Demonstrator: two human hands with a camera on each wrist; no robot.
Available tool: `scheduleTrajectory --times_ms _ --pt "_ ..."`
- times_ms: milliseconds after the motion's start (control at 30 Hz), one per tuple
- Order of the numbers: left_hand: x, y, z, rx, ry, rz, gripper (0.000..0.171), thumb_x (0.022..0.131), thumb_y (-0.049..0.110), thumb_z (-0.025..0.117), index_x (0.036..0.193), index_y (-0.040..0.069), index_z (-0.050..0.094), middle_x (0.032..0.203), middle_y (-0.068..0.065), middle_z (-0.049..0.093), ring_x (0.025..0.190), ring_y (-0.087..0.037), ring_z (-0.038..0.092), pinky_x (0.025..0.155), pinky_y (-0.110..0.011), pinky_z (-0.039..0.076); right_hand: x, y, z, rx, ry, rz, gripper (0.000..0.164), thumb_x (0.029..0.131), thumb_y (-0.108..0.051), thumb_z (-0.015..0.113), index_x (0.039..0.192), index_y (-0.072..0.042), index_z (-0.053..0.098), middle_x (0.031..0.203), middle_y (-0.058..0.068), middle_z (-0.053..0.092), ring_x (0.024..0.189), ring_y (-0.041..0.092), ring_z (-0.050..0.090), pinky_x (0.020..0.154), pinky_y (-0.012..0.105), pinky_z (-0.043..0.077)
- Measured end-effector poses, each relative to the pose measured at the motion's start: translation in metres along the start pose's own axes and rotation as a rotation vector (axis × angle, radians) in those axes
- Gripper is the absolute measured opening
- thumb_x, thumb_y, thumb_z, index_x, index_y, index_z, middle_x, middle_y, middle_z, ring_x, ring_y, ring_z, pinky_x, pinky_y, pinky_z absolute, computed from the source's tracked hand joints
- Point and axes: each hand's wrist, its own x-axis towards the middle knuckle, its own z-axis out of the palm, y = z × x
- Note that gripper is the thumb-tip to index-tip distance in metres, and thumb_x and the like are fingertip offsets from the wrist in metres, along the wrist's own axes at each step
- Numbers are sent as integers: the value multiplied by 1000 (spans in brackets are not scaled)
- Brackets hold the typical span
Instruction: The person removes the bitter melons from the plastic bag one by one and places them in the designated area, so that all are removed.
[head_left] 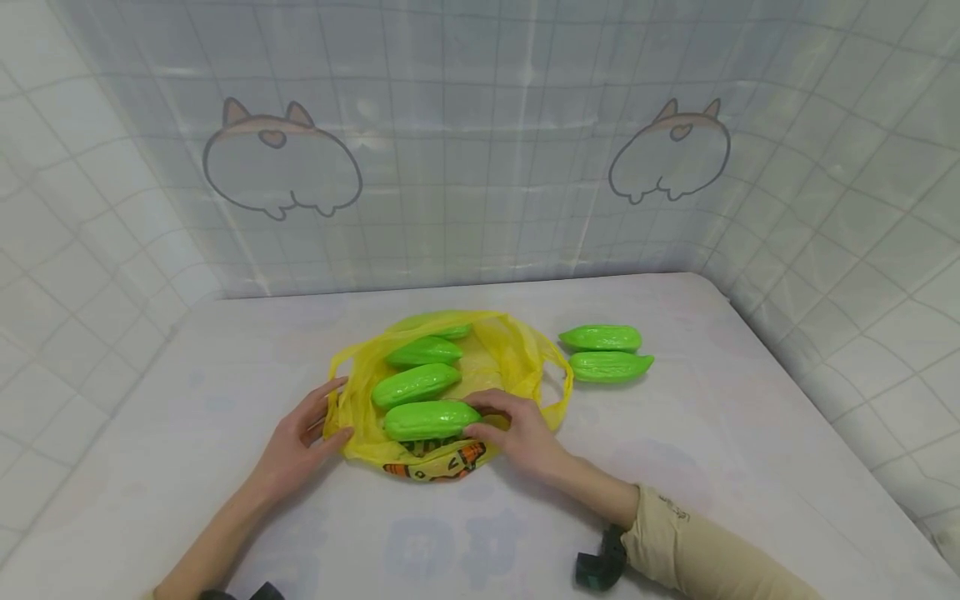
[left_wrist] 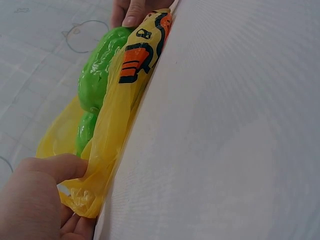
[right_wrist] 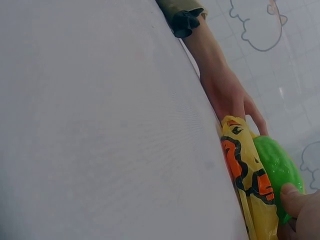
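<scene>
A yellow plastic bag [head_left: 480, 367] lies open on the table with several shiny green bitter melons [head_left: 417, 385] in it. My left hand [head_left: 296, 442] grips the bag's left edge, the thumb [left_wrist: 70, 167] on one side of the film and the fingers below. At the bag's near side, my right hand [head_left: 525, 433] pinches the right end of the nearest bitter melon [head_left: 427, 420] between thumb and fingers. That melon lies over the bag's printed near side, as the right wrist view shows its bumpy skin [right_wrist: 274, 162] beside the orange and black print [right_wrist: 245, 170].
Two more bitter melons, a farther one [head_left: 602, 337] and a nearer one [head_left: 609, 367], lie side by side right of the bag. The pale table [head_left: 720, 467] is bounded by a tiled-pattern curtain [head_left: 480, 167] behind and at both sides.
</scene>
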Motion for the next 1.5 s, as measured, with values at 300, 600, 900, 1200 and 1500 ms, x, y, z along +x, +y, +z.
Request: scheduleTrajectory --times_ms 300,600,900,1200,1500 --pt "0 2 -1 -4 -2 -2 68 96 18 68 155 25 36 158 -17 35 139 -44 41 96 0 35 -3 0 -7 -31 49 4 33 89 -19 75 122 -16 70 121 -3 71 113 14 65 101 30 51" --pt "0 2 -1 -4 -6 -8 67 96 19 68 155 26 36 159 -16 35 140 -44 40 96 0 34 -7 -1 -15 -27 82 19 34 89 -17 75 122 -12 70 122 1 71 112 17 66 101 31 52" --pt "0 2 -1 8 -8 -12 68 96 20 68 155 26 35 159 -17 35 139 -43 41 96 0 34 -12 -1 -24 17 102 19 35 90 -13 74 124 -9 69 123 5 69 113 19 65 102 31 52" --pt "-1 3 -1 8 -14 -32 68 96 22 68 155 27 34 159 -15 34 141 -43 39 96 0 34 -20 -2 -36 44 115 26 36 89 -10 74 125 -6 68 123 8 68 110 17 65 100 34 53" --pt "0 3 0 6 -17 -46 68 96 24 68 155 29 35 159 -14 34 141 -43 39 96 1 34 -33 5 -56 64 157 30 36 89 -5 73 124 -3 67 126 13 67 114 14 64 100 28 52"
